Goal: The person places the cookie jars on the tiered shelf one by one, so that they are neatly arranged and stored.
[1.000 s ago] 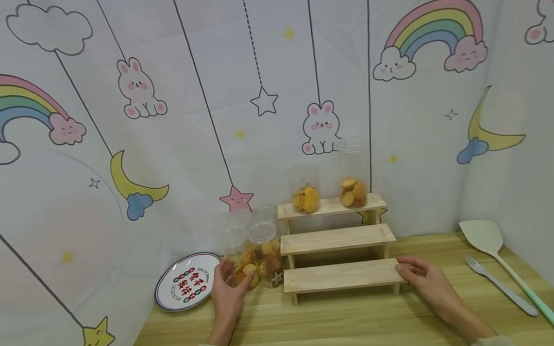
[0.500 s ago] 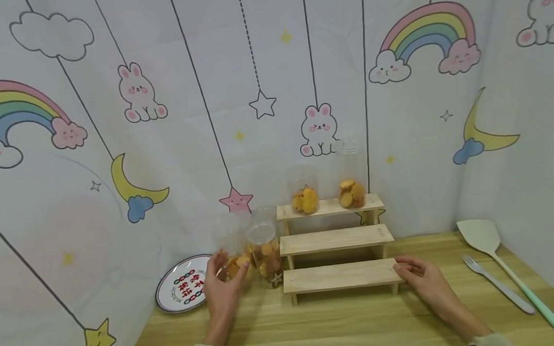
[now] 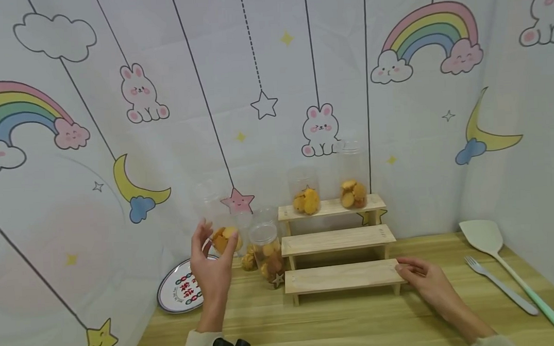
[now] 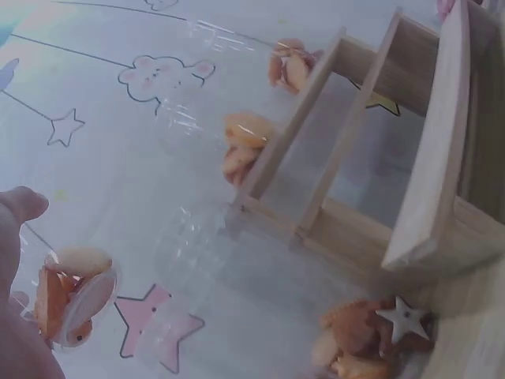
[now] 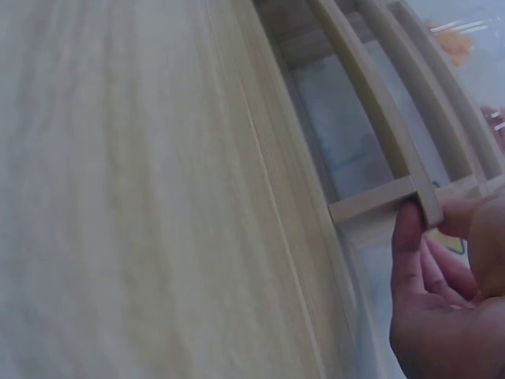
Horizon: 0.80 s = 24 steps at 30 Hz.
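Note:
My left hand (image 3: pixel 212 268) grips a clear jar of cookies (image 3: pixel 225 239) above the table, left of the other jars; in the left wrist view its cookies (image 4: pixel 72 298) show beside the hand (image 4: pixel 24 316). With fingertips and thumb my right hand (image 3: pixel 426 286) pinches the right end of the lowest step of a three-step wooden rack (image 3: pixel 342 276). The right wrist view shows that hand (image 5: pixel 450 308) at the board's end (image 5: pixel 426 197). Two cookie jars (image 3: pixel 306 199) (image 3: pixel 353 192) stand on the top step. Left of the rack stands another jar (image 3: pixel 267 256), with one partly hidden behind it.
A white plate (image 3: pixel 177 291) with red writing lies at the left, partly behind my left hand. On the right side of the table (image 3: pixel 348 324) are a fork (image 3: pixel 500 284) and a spatula (image 3: pixel 513 271) with a green handle. A patterned cloth hangs behind.
My left hand has lifted a jar off the table, moving up and to the left, away from the jars beside the rack. My right hand has stayed at the lowest step.

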Tool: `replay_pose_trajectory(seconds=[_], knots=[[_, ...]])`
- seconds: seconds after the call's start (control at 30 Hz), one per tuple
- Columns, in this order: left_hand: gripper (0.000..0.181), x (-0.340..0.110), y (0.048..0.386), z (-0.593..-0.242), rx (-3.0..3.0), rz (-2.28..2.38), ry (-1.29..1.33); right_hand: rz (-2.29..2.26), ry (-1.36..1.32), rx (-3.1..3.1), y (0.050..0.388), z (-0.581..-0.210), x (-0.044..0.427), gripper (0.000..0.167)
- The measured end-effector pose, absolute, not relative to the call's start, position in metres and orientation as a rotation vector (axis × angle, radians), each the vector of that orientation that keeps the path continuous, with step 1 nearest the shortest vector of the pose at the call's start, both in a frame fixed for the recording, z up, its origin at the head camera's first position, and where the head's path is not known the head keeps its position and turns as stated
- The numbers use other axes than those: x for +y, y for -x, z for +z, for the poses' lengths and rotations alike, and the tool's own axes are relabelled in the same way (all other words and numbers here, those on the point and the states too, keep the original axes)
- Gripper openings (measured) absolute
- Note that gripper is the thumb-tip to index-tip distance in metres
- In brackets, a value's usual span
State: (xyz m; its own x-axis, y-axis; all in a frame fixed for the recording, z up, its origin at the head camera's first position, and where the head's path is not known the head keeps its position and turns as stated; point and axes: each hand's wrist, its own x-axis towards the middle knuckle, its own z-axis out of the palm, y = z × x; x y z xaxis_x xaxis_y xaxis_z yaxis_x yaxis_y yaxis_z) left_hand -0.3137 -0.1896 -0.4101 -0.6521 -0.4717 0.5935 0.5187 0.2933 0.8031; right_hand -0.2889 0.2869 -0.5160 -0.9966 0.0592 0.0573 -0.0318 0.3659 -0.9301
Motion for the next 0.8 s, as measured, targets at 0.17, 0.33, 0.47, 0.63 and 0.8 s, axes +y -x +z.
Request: replay_pose_trajectory(seconds=[0.17, 0.33, 0.47, 0.63, 0.8], knots=[[0.077, -0.164, 0.309, -0.39, -1.672, -1.589, 0.14, 1.734, 0.025, -2.506, 0.289, -0.516, 0.286, 0.06], [0.075, -0.127, 0.31, -0.384, -1.72, -1.694, 0.299, 1.742, 0.02, -2.497, 0.288, -0.513, 0.286, 0.061], [0.073, -0.092, 0.311, -0.388, -1.788, -1.749, 0.404, 1.747, 0.021, -2.498, 0.288, -0.512, 0.286, 0.061], [0.074, -0.052, 0.316, -0.405, -1.899, -1.747, 0.474, 1.753, 0.02, -2.493, 0.288, -0.513, 0.285, 0.06], [0.075, -0.017, 0.325, -0.426, -1.98, -1.726, 0.499, 1.758, 0.022, -2.494, 0.29, -0.515, 0.287, 0.061]])
